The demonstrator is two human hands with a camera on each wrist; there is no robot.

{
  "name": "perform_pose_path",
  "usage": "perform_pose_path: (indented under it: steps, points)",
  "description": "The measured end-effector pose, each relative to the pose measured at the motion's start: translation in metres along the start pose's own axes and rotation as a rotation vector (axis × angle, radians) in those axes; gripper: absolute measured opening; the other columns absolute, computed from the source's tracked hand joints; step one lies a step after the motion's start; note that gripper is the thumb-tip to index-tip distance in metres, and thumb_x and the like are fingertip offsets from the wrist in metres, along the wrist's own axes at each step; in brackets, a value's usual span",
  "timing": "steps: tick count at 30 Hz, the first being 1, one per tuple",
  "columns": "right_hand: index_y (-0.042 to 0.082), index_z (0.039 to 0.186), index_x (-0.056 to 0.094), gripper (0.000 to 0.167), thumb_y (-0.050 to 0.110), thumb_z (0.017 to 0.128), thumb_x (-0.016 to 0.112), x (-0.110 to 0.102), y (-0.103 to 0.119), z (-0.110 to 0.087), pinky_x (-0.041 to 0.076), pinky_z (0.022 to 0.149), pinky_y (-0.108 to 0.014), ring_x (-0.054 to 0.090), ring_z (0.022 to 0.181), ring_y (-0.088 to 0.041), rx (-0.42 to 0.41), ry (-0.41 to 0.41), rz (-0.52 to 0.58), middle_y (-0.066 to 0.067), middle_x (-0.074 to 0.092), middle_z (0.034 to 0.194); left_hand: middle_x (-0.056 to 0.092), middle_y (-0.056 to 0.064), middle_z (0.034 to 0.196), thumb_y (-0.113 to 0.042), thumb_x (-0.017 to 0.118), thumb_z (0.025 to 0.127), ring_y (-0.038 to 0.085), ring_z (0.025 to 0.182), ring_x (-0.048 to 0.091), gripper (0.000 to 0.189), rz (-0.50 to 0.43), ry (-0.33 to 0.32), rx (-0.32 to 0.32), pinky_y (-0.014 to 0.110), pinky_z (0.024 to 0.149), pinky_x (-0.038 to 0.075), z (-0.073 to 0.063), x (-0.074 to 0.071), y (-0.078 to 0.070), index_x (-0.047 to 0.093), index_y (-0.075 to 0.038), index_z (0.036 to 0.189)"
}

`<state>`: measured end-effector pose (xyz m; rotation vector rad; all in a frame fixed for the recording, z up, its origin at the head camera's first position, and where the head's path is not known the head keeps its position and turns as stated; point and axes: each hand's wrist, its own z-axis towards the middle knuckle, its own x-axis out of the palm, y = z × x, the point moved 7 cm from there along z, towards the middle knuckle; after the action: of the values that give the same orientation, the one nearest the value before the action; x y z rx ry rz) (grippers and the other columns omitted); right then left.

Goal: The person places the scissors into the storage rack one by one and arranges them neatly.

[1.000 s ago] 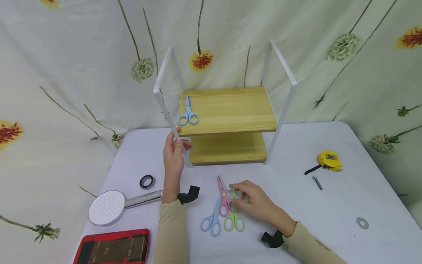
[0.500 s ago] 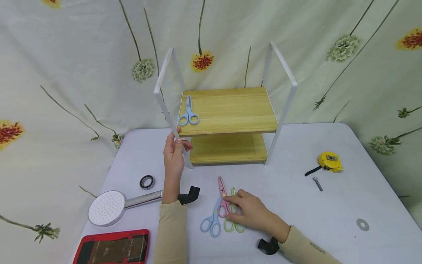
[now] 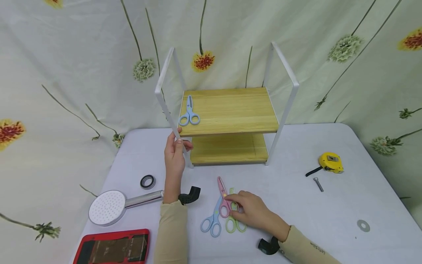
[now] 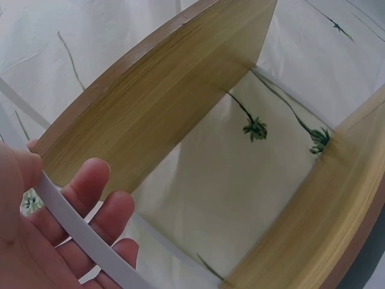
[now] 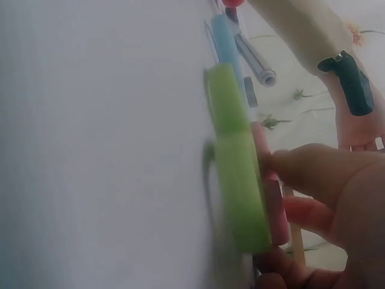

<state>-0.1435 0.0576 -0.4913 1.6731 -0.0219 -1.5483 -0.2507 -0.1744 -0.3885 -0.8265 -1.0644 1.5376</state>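
My left hand (image 3: 174, 157) grips the left front post (image 3: 167, 114) of a two-tier shelf (image 3: 230, 110); in the left wrist view the thumb lies on the white post (image 4: 72, 220) and fingers curl behind it. Pink scissors (image 3: 222, 187) lie over blue scissors (image 3: 215, 214) and green scissors (image 3: 232, 190) on the table. Thumb and index finger of my right hand (image 3: 255, 211) pinch the pink scissors near pivot and handles, hiding part of the green pair. Close up, the green handle (image 5: 240, 180) stands before the pink handle (image 5: 277, 211). Other blue scissors (image 3: 189, 106) rest on the upper board's left end.
On the left are a black-and-silver ring (image 3: 147, 182), a shower head (image 3: 107, 208) and a red-rimmed case (image 3: 113, 247). On the right lie a yellow tape measure (image 3: 330, 162), a bolt (image 3: 318, 184) and a washer (image 3: 363, 225). A flowered cloth (image 3: 99, 73) hangs behind.
My right hand has come down and left onto the pink scissors, fingers closing on them. The green scissors have shifted slightly right. My left hand stays on the post.
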Motion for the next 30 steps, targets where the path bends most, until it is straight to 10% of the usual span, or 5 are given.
perform_pose_path:
  steps: [13, 30]
  points:
    - [0.019, 0.1, 0.065, 0.027, 0.021, 0.075, 0.073, -0.005, -0.005, 0.002, 0.029, 0.052, -0.018, 0.038, 0.061, 0.001, 0.085, -0.085, -0.013, 0.013, 0.05, 0.071, 0.064, -0.015, 0.079, -0.013, 0.04, 0.11, 0.002, 0.078, 0.065, 0.039, 0.008, -0.005, -0.012, 0.02, 0.082, 0.053, -0.002, 0.001, -0.001, 0.047, -0.004, 0.147]
    - [0.018, 0.104, 0.066, 0.031, 0.015, 0.074, 0.076, -0.011, -0.027, 0.005, 0.028, 0.051, -0.018, 0.038, 0.055, 0.001, 0.204, -0.018, 0.194, 0.012, 0.046, 0.063, 0.065, -0.013, 0.079, -0.011, 0.039, 0.109, 0.002, 0.076, 0.065, 0.039, -0.01, -0.005, 0.015, 0.02, 0.079, 0.052, -0.001, 0.002, -0.003, 0.046, 0.0, 0.146]
